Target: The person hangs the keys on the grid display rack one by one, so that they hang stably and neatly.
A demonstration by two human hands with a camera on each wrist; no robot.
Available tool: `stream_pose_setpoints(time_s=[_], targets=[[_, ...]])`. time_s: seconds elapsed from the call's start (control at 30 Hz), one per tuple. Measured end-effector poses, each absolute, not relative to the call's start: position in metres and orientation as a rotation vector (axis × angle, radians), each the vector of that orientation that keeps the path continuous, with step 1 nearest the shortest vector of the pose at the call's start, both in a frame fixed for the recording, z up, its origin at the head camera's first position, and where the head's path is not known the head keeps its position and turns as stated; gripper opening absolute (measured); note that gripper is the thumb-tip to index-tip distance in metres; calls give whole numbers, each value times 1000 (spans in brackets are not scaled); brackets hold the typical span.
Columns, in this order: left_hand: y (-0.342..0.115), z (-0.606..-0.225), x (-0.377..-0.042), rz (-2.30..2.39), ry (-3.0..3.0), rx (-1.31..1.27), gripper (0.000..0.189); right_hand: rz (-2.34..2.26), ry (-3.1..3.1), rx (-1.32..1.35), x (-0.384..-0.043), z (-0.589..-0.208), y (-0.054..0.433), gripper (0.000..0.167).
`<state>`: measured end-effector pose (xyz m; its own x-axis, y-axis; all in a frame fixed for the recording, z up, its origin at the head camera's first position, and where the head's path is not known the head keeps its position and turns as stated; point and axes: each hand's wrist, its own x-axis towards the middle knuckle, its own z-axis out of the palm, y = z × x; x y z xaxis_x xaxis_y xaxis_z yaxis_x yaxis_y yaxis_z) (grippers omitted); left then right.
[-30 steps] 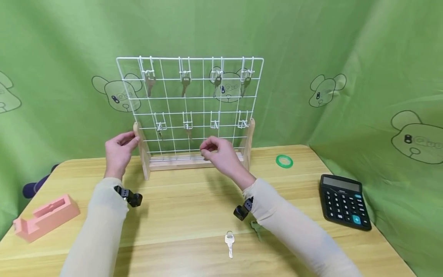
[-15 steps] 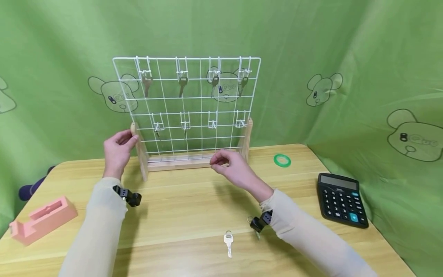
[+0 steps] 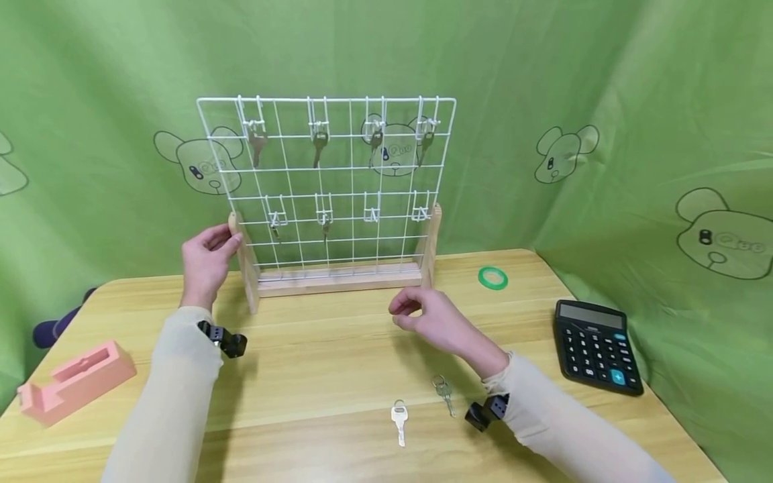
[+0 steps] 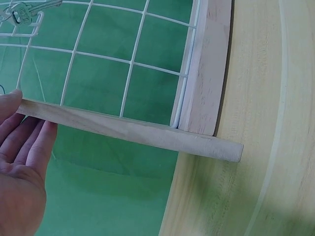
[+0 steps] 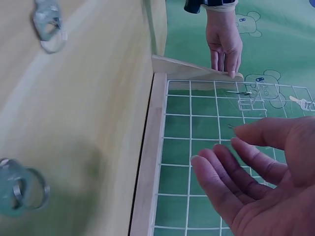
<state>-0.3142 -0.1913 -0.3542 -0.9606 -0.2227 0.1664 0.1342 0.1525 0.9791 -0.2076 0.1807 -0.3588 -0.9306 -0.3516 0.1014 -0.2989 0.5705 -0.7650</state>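
Note:
My left hand (image 3: 205, 265) grips the left wooden upright (image 4: 123, 128) of a white wire grid rack (image 3: 338, 280), thumb on one side and fingers on the other. Over the table in front of the rack's right end hovers my right hand (image 3: 441, 322), loosely bent, with nothing seen between thumb and fingers in the right wrist view. Several keys hang from the upper hooks, among them a flat key (image 3: 319, 144). The two left lower hooks carry a key (image 3: 275, 232) and another key (image 3: 326, 231). On the table lie a silver key (image 3: 399, 421) and a ringed key (image 3: 445, 391).
A black calculator (image 3: 598, 345) lies at the right, with a green tape roll (image 3: 482, 278) behind it. At the left stands a pink tape dispenser (image 3: 78, 382). Green cloth (image 3: 495, 60) hangs behind the wooden table (image 3: 314, 376).
My right hand has drawn away from the lower part of the rack, toward the right and nearer to me, uncovering the ringed key. The left hand stays on the upright.

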Motion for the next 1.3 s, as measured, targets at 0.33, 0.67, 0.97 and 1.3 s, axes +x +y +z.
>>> stream_pose_setpoints(time_s=[0.33, 0.67, 0.97, 1.3], targets=[[-192, -355, -316, -1888, -2144, 82, 45, -1187, 2705, -561, -191, -374, 194, 15], [-191, -354, -316, -1886, -2149, 83, 45, -1094, 2630, -713, -172, -388, 198, 23], [-191, -355, -316, -1887, -2145, 77, 45, -1096, 2489, -761, -160, -396, 196, 20], [-190, -355, -314, -1908, -2151, 115, 48, -1003, 2436, -839, -157, -405, 193, 22]])
